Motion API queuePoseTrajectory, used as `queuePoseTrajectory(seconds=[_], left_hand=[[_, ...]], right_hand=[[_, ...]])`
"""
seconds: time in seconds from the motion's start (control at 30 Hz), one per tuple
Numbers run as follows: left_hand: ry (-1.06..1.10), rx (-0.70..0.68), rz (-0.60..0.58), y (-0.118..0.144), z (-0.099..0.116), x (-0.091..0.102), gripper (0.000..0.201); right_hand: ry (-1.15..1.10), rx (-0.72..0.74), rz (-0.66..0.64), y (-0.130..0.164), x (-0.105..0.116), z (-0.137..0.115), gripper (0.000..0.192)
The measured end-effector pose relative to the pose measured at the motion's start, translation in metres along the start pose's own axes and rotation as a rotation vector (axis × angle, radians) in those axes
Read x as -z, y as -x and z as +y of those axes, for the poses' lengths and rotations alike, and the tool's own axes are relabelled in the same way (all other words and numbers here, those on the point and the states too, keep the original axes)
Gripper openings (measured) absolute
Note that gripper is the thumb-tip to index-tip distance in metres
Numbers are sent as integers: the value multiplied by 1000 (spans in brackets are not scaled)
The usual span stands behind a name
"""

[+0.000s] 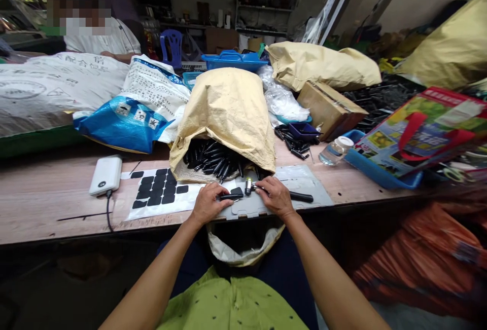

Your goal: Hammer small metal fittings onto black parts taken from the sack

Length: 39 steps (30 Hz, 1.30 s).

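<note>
Gripping a slim black plastic handle (231,196) at the table edge, left hand (207,204); right hand (274,196) pinches a small silver metal tool (249,186). Parts could slip off into the lap bag (243,244).

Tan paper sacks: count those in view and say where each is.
3. One tan paper sack lies open on the table beyond the hands, one behind it to the right, one at the far right edge; others may be hidden.
</note>
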<state>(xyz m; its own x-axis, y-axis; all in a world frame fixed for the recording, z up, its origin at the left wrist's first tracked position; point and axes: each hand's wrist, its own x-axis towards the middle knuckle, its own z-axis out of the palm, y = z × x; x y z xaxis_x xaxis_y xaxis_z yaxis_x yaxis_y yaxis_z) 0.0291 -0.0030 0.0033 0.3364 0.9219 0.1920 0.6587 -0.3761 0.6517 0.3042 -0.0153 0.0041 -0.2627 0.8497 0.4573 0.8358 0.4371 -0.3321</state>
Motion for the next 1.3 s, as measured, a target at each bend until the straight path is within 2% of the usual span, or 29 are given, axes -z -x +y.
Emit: queuePoseTrajectory(seconds=[0.17,0.3,0.4,0.5,0.67,0.83,1.0,1.17,1.3], left_hand=[[46,32,-18,-2,-1,4,23],[56,45,0,-2,1,3,22],[52,55,9,-2,1,2,21],[77,48,19,-2,1,2,18],[79,48,20,-1,1,3,19],[36,43,17,-1,-1,1,19],[103,38,38,-1,0,0,17],[83,66,38,-1,1,0,17],[62,63,28,-1,1,1,18]], right_hand=[[-41,23,53,-4,9,-2,22],[-156,-8,154,-12,22,-24,26],[-276,17,97,-18,25,-49,26],[-285,36,9,-20,21,-70,25],[-251,45,-9,-17,13,-86,26],[-147,71,-98,-15,10,-88,24],[-172,4,0,-13,17,-85,23],[-181,17,-51,-8,20,-81,21],[-191,-26,-2,-10,29,-64,22]])
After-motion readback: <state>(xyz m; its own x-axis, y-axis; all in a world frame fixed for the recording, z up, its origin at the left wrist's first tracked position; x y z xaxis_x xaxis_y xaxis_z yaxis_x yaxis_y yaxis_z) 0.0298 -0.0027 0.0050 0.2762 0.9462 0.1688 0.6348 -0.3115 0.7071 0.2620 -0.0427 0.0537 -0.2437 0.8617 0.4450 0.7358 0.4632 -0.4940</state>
